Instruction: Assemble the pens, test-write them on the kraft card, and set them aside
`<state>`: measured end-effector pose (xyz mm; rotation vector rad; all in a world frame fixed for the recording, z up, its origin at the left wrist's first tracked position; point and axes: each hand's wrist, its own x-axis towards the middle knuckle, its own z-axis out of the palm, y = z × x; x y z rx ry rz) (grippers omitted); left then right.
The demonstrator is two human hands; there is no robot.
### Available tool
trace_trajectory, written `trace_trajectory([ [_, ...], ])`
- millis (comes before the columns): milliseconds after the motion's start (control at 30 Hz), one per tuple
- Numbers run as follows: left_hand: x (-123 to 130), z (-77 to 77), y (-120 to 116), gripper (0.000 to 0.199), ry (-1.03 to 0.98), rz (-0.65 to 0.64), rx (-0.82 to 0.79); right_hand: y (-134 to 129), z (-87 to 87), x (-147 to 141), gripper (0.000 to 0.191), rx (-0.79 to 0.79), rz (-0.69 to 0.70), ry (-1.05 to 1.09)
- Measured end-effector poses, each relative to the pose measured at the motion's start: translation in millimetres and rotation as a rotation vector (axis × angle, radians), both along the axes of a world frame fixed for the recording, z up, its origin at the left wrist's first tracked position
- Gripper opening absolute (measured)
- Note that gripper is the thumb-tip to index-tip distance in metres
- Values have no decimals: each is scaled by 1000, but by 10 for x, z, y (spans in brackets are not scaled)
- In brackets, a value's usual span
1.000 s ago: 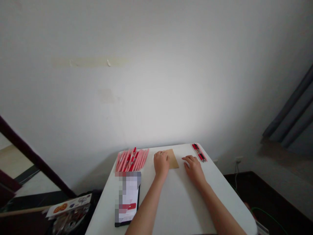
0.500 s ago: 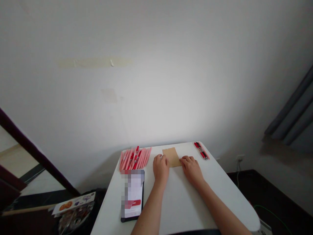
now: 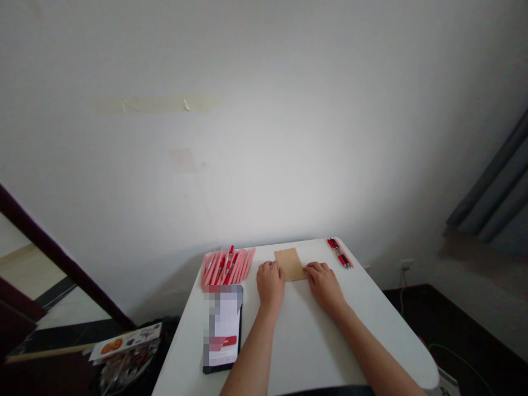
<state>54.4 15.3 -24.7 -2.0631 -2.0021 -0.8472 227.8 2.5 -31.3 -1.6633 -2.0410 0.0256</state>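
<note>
A small tan paper piece (image 3: 291, 264) lies on the white table (image 3: 305, 335) between my two hands. My left hand (image 3: 271, 285) rests at its left edge, fingers curled down toward the tabletop; whether they grip the paper is hidden. On the other side, my right hand (image 3: 324, 283) has its fingertips pinched on the paper's lower right corner. Left of my hands is a row of pink and red pens (image 3: 227, 267). At the back right, several red and black pens (image 3: 340, 253) lie together.
A phone (image 3: 223, 330) with a lit, partly blurred screen lies at the table's left. Beside the table on the floor, a dark bag of items (image 3: 127, 366) has a printed box (image 3: 126, 342) on top. A wall socket (image 3: 406, 264) and gray curtain (image 3: 490, 203) are at right.
My left hand has shifted very slightly left, its fingers a little more curled. My right hand stays at the paper's corner, and the paper has not visibly moved.
</note>
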Motion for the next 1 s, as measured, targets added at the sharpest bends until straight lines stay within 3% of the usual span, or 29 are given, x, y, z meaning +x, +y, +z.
trace_trajectory([
  [267, -183, 124, -7, 31, 120, 285, 23, 23, -9, 75, 29, 37, 38, 63],
  [467, -214, 94, -2, 36, 181, 448, 40, 44, -40, 95, 28, 73, 55, 84],
  [700, -186, 71, 22, 36, 181, 483, -16, 74, -76, 109, 27, 101, 64, 85],
  [1000, -194, 44, 57, 34, 195, 540, 49, 68, -76, 120, 27, 99, 78, 91],
])
